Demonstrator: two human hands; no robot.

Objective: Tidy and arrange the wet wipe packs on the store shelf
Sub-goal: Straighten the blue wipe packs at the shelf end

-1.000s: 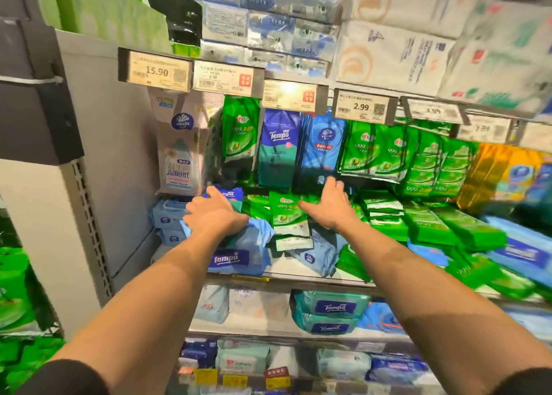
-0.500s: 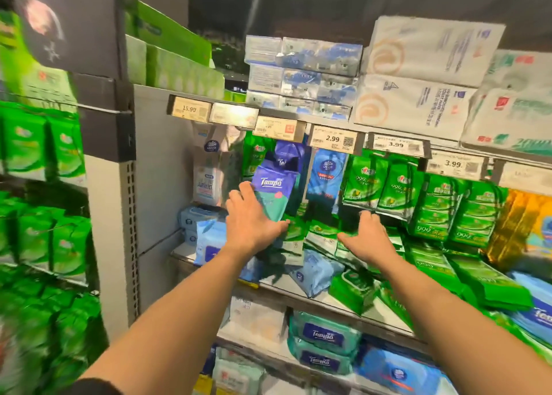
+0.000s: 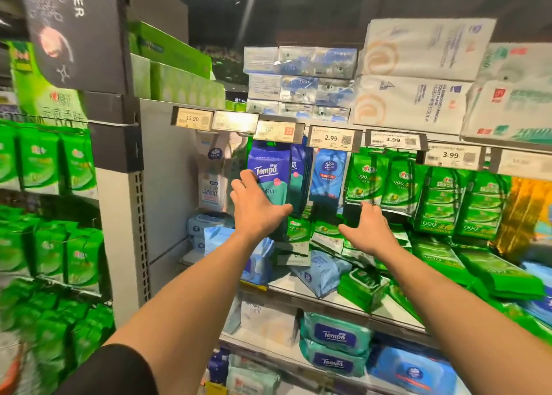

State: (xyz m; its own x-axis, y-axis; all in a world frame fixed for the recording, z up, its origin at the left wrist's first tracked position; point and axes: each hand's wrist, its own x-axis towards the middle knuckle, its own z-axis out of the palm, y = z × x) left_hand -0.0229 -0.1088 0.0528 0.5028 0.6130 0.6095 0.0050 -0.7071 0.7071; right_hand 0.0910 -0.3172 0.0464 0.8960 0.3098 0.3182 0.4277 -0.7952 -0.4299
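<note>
Head view
Left hand: left hand (image 3: 257,208) raised, fingers spread and straight, palm flat against the lower front of a tall blue-and-teal Tempo wet wipe pack (image 3: 270,175); thumb out to the right, not curled round it.
Right hand: right hand (image 3: 369,229) palm down, fingers loosely extended over the flat green 999 wipe packs (image 3: 325,236); holds nothing; contact with them cannot be told.
Tempo pack: upright, near the left end of the grey metal shelf (image 3: 316,293), top just under the row of price tags (image 3: 333,138); a blue Vinda pack (image 3: 328,175) just right of it.
Shelf, left end: pale blue soft wipe packs (image 3: 260,261) lying at the front edge, below the left wrist.
Shelf, middle: another pale blue pack (image 3: 321,272) tilted at the front edge, beside tumbled green packs.
Shelf, right: hanging green 999 packs (image 3: 388,182) in a row behind; flat green packs piled loosely toward the front edge.
Shelf below: teal Tempo soft packs (image 3: 336,347), two stacked.
</note>
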